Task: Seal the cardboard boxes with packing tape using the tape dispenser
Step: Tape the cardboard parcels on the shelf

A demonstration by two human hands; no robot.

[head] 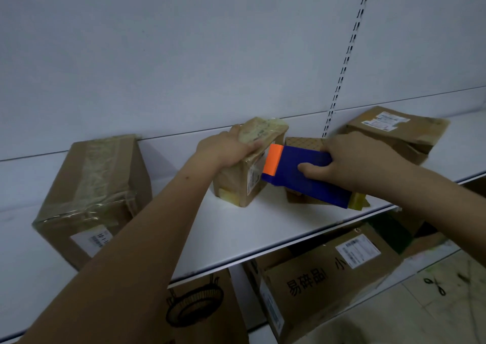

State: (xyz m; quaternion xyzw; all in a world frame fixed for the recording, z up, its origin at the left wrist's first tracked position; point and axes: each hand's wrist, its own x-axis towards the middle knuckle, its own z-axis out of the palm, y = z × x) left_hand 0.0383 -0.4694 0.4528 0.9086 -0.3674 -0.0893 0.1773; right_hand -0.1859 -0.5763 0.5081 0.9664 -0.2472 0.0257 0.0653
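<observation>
A small cardboard box (243, 183), heavily wrapped in yellowish tape, stands on the white shelf (236, 228). My left hand (226, 149) grips its top left edge, fingers curled over the top. My right hand (355, 159) grips a blue tape dispenser (302, 183) with an orange front end. The orange end touches the right side of the small box. A roll of yellowish tape (359, 201) sticks out at the dispenser's rear.
A larger taped box (92, 193) sits at the left of the shelf. A box with labels (394, 130) lies at the back right, and a patterned box (302, 142) behind the dispenser. More cartons (328, 278) fill the lower shelf. Scissors (436, 285) lie on the floor.
</observation>
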